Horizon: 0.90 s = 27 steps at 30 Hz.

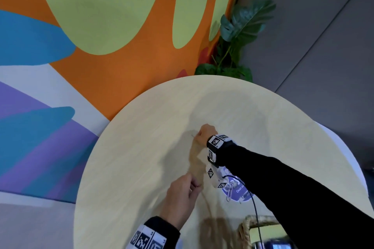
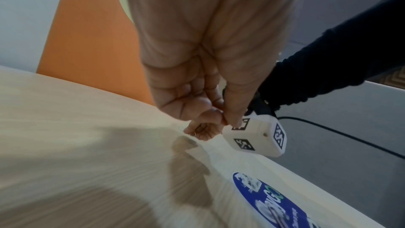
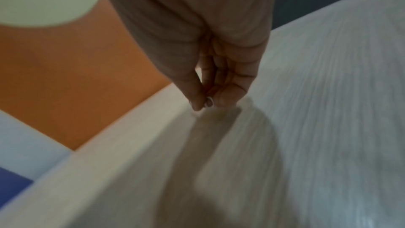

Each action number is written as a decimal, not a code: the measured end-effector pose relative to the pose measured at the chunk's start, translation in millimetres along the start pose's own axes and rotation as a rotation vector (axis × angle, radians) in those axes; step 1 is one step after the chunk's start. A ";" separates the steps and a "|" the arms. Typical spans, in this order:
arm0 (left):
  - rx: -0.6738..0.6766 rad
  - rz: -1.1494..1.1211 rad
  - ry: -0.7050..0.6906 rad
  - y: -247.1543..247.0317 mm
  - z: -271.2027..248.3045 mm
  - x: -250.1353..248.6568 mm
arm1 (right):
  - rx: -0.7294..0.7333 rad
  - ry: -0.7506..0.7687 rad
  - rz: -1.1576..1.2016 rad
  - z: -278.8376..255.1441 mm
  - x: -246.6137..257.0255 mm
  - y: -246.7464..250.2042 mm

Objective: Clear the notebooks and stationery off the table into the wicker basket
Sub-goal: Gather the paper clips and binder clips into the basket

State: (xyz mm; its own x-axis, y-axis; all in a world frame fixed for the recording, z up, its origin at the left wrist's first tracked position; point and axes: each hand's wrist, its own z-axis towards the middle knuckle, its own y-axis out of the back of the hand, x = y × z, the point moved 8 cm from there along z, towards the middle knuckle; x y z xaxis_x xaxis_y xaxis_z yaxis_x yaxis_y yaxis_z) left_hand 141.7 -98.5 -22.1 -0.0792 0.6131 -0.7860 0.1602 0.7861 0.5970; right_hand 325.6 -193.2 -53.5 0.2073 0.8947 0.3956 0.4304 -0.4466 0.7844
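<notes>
My right hand (image 1: pixel 199 134) reaches to the middle of the round pale wooden table (image 1: pixel 141 147) and pinches a thin silver paper clip (image 1: pixel 193 134) lying on it; fingertips meet at the surface in the right wrist view (image 3: pixel 202 106). My left hand (image 1: pixel 195 185) hovers nearer me with fingers curled and thumb against the forefinger (image 2: pixel 221 119); nothing shows in it. A second paper clip (image 1: pixel 229 193) lies on a purple round sticker (image 1: pixel 241 195). The wicker basket (image 1: pixel 243 228) stands at the table's near right with a yellow-green notebook (image 1: pixel 267 232) inside.
A colourful mural wall (image 1: pixel 121 66) runs close behind the table's left edge. A leafy plant (image 1: pixel 236 46) stands beyond the far edge. A black cable (image 1: pixel 256 208) hangs from my right wrist over the basket.
</notes>
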 end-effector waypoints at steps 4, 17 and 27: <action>0.038 -0.002 0.009 -5.0 0.9 -15.5 | -0.052 0.164 0.011 -51.8 7.8 52.0; 0.197 0.015 -0.249 -42.6 -41.5 -131.2 | 0.057 -0.015 -0.186 -312.7 -187.0 33.0; 0.548 0.357 -0.335 -97.9 -103.1 -177.7 | 0.286 -0.166 -0.406 -315.2 -219.9 -27.3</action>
State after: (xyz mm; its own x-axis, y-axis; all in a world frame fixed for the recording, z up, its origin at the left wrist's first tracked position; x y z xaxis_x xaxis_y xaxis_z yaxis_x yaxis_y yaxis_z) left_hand 38.6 -276.3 75.7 0.3606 0.6989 -0.6177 0.5955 0.3371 0.7292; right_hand -8.6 -380.2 -11.4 0.1009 0.9948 -0.0123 0.7229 -0.0648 0.6879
